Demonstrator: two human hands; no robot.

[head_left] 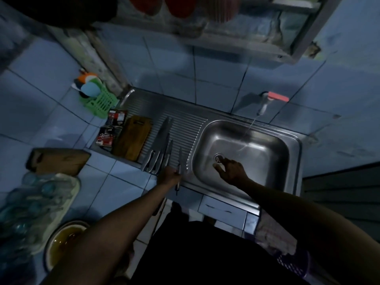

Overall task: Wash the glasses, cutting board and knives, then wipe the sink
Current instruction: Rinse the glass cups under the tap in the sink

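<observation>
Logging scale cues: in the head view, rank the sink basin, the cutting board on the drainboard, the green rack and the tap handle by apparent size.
1. sink basin
2. cutting board
3. green rack
4. tap handle

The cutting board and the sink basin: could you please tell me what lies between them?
In the head view, the ribbed drainboard lies between the cutting board and the basin, with several knives on it.
</observation>
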